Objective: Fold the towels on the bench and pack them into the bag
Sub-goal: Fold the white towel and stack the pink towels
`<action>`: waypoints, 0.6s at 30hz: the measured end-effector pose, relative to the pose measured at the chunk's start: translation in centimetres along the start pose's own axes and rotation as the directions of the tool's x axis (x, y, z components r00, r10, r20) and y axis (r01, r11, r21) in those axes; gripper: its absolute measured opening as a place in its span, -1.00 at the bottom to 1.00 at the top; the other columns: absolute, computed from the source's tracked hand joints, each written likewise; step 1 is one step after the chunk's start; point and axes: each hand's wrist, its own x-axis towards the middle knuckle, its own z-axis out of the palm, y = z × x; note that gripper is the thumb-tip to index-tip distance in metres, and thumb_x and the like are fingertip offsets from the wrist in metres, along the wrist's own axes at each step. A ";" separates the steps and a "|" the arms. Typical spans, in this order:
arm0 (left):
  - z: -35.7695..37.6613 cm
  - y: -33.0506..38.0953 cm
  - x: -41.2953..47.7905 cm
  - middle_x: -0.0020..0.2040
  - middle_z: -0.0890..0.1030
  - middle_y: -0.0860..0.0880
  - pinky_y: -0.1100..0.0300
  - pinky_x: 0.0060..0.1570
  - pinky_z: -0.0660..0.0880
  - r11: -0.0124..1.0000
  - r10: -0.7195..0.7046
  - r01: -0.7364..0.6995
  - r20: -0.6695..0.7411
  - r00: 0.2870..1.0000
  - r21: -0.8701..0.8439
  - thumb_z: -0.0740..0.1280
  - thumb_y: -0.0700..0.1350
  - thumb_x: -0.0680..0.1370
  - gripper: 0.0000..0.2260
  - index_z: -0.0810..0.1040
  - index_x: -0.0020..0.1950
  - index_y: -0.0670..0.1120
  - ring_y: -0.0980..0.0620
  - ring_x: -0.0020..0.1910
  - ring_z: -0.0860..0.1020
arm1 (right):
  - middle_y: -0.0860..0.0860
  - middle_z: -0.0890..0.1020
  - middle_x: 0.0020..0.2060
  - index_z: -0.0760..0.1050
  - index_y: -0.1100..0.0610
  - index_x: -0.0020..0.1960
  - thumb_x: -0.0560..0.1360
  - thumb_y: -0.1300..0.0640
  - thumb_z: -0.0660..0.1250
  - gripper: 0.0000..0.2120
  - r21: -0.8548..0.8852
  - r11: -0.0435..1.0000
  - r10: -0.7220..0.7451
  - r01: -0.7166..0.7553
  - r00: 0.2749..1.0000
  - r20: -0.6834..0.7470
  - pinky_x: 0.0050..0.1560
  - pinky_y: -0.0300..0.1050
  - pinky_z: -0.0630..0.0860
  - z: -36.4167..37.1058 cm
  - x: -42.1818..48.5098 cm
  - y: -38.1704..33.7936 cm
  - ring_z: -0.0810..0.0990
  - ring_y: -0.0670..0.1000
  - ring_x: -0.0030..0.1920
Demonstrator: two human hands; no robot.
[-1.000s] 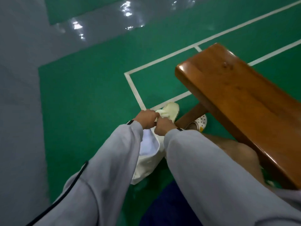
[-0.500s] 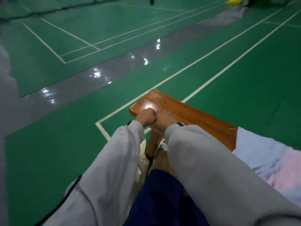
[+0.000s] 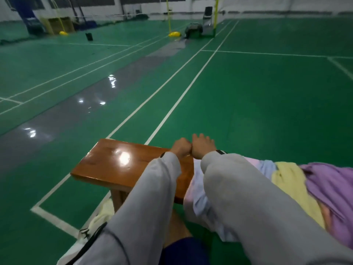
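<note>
On a green court floor (image 3: 248,111), a wooden surface (image 3: 114,165) carries a heap of towels (image 3: 298,180) (pastel, yellow, purple) at its right. A pale bag (image 3: 99,217) slumps beneath. Left hand (image 3: 180,149) clenched, right hand (image 3: 202,148) apparently loose, knuckles touching; any grip is unclear.

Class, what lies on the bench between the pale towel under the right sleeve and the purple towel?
In the head view, a yellow towel lies between them.

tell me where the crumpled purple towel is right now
In the head view the crumpled purple towel lies at the far right, overlapping the yellow towel beside the grey right sleeve.
</note>
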 end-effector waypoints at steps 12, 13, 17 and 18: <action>12.4 1.8 1.0 0.33 0.52 -0.19 0.02 0.16 0.43 0.923 -0.034 0.001 0.079 0.996 0.384 0.36 0.32 0.52 -0.35 0.49 0.37 -0.16 -0.22 0.30 0.49 | 0.19 0.43 0.33 0.33 0.17 0.39 0.61 0.09 0.22 -0.62 0.242 0.902 0.311 -0.357 0.928 0.206 0.24 0.09 0.40 8.7 -4.7 10.7 0.39 0.25 0.36; 13.2 1.7 1.3 0.34 0.47 -0.20 -0.01 0.15 0.40 0.921 -0.091 0.071 0.035 0.995 0.383 0.37 0.40 0.45 -0.23 0.43 0.40 -0.17 -0.24 0.31 0.44 | 0.20 0.41 0.33 0.32 0.19 0.38 0.62 0.10 0.21 -0.63 0.291 0.877 0.337 -0.382 0.921 0.193 0.23 0.09 0.42 9.3 -4.9 10.8 0.39 0.26 0.35; 13.6 2.3 0.5 0.36 0.44 -0.22 -0.05 0.26 0.40 0.926 -0.131 0.136 -0.039 0.991 0.352 0.42 0.34 0.46 -0.24 0.33 0.40 -0.17 -0.23 0.34 0.42 | 0.22 0.45 0.30 0.35 0.23 0.32 0.61 0.06 0.28 -0.63 0.451 0.765 0.451 -0.460 0.882 0.135 0.21 0.08 0.46 9.9 -5.2 11.2 0.46 0.27 0.30; 13.4 2.2 0.4 0.32 0.51 -0.19 -0.02 0.24 0.44 0.923 -0.083 0.089 -0.033 0.996 0.374 0.41 0.28 0.51 -0.36 0.38 0.36 -0.15 -0.21 0.30 0.48 | 0.20 0.50 0.27 0.38 0.22 0.29 0.60 0.08 0.28 -0.67 0.449 0.766 0.445 -0.460 0.884 0.146 0.20 0.06 0.48 9.9 -5.1 11.4 0.50 0.25 0.27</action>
